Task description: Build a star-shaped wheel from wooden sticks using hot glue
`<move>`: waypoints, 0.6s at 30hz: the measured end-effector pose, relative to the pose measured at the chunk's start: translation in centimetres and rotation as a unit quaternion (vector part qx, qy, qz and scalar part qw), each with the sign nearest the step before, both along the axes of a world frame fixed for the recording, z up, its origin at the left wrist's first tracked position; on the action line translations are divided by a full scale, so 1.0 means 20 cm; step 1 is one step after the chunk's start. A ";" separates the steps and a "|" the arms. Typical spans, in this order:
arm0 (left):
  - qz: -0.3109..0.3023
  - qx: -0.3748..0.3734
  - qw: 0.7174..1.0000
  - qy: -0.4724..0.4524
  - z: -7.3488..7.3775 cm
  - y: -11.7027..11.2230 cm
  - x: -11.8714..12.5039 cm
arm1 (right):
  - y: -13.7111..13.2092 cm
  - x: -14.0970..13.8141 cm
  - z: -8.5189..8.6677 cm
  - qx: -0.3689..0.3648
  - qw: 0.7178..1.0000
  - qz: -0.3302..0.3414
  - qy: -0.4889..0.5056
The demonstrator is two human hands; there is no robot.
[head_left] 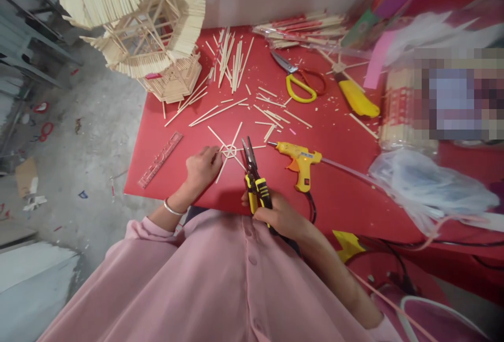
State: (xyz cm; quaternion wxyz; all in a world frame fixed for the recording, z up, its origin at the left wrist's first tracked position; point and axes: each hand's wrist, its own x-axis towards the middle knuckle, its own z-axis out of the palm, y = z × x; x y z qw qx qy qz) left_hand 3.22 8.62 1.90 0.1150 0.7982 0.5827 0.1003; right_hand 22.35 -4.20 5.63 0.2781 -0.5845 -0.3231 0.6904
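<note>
Flat on the red table lies a star-shaped frame of thin wooden sticks (229, 151), its arms reaching out from a small hexagonal ring. My left hand (202, 166) is closed at the frame's left side, fingers curled over the end of one arm. In my right hand (277, 210) I grip a pair of long-nosed pliers (252, 161) with yellow-and-black handles. Their jaws point away from me, slightly parted, just right of the frame and apart from its ring. A yellow glue gun (301, 161) rests to the right of the pliers.
A large stick-built pavilion (173, 77) stands at the back left. Loose sticks (236, 66) and offcuts lie behind the frame, with scissors (301, 90) and a yellow-handled knife (356, 98) farther right. A clear ruler (160, 160) is near the left edge; plastic bags (429, 184) crowd the right.
</note>
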 end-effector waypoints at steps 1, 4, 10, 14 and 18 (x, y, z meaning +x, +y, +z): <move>0.002 0.001 1.000 -0.001 0.00 0.00 0.00 | 0.00 0.00 -0.01 -0.005 1.000 0.001 0.003; 0.008 0.000 1.000 -0.010 0.00 0.00 0.00 | 0.00 0.00 -0.02 -0.013 1.000 -0.007 0.011; 0.012 0.005 1.000 -0.021 0.00 0.00 0.00 | 0.00 0.00 -0.03 -0.015 0.999 -0.018 0.027; 0.019 0.004 1.000 -0.021 0.00 0.00 0.01 | 0.00 0.00 -0.03 -0.012 1.000 -0.014 0.020; 0.034 -0.002 0.999 -0.020 0.00 0.00 0.01 | 0.00 0.00 -0.02 -0.019 0.999 -0.016 0.019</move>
